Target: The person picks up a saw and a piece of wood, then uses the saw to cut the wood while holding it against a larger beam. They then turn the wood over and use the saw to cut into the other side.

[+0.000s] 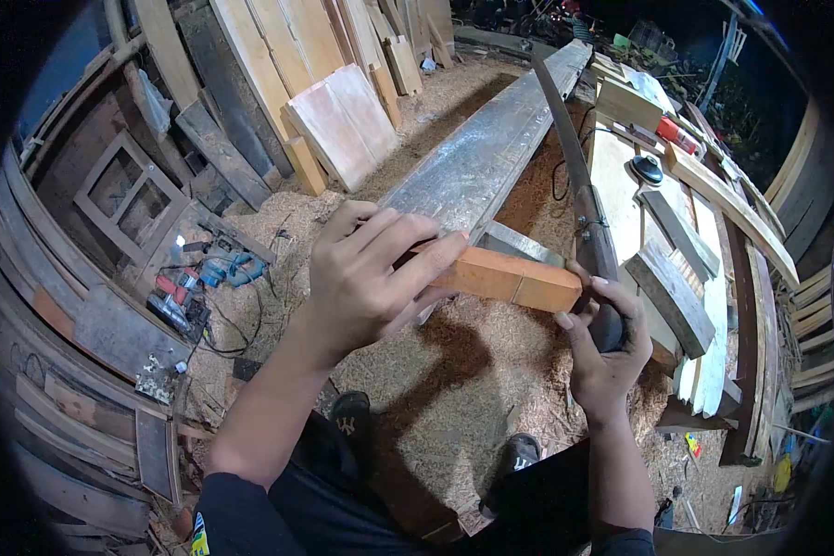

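Observation:
An orange-brown wooden block (505, 278) with a thin line across its face is held between both hands. My left hand (380, 269) grips its left end, fingers over the top. At the block's right end is my right hand (607, 324), its thumb and fingertip near the corner while the palm wraps the dark handle of a long saw (565, 130). The saw's blade points up and away. Behind the block a metal strip (524, 243) shows in part; what holds it is hidden.
A long worn plank (482, 139) runs away ahead. On the right, a bench bears boards (672, 296) and a round black object (647, 169). Power tools (204, 278) with cables lie on the sawdust at left. Planks (343, 125) lean at the back.

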`<act>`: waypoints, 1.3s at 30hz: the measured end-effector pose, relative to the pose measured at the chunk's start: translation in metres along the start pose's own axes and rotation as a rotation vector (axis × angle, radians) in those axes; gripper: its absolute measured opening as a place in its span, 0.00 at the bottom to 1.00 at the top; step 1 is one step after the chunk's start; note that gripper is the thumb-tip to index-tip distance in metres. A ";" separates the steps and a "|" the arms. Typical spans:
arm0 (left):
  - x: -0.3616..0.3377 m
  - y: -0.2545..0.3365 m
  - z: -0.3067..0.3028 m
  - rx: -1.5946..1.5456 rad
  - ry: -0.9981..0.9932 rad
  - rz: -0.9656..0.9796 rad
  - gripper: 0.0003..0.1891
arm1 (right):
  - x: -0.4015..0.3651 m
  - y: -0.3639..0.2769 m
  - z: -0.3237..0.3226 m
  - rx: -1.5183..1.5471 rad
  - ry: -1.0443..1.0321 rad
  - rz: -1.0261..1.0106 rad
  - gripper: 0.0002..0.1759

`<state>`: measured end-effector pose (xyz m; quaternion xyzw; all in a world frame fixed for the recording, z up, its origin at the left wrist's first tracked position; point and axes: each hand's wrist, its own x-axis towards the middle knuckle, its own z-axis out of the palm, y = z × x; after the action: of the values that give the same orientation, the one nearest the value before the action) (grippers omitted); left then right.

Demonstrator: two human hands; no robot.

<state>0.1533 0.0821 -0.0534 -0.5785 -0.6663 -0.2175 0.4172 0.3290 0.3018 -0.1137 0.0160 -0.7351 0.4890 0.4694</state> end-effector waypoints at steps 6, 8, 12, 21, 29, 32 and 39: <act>-0.001 -0.002 0.004 -0.036 -0.011 -0.009 0.29 | -0.002 0.001 -0.009 -0.103 -0.120 0.015 0.27; -0.002 -0.004 0.006 -0.042 -0.014 -0.007 0.28 | -0.001 0.004 -0.005 -0.125 -0.071 -0.026 0.27; -0.002 -0.004 0.005 -0.063 -0.028 -0.009 0.28 | 0.000 0.001 -0.003 -0.207 -0.011 -0.084 0.27; -0.002 -0.002 0.003 -0.071 -0.044 -0.003 0.29 | 0.000 0.000 -0.003 -0.126 -0.060 -0.116 0.27; -0.003 -0.003 0.004 -0.077 -0.053 0.001 0.29 | 0.001 -0.001 -0.005 -0.152 -0.073 -0.147 0.27; -0.003 -0.004 0.005 -0.089 -0.061 -0.001 0.29 | -0.001 -0.001 -0.005 -0.128 -0.069 -0.131 0.27; -0.003 -0.003 0.007 -0.094 -0.071 -0.011 0.28 | 0.001 0.000 -0.006 -0.166 -0.074 -0.174 0.27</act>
<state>0.1484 0.0846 -0.0590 -0.6012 -0.6729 -0.2301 0.3644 0.3326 0.3063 -0.1127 0.0589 -0.7856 0.3828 0.4825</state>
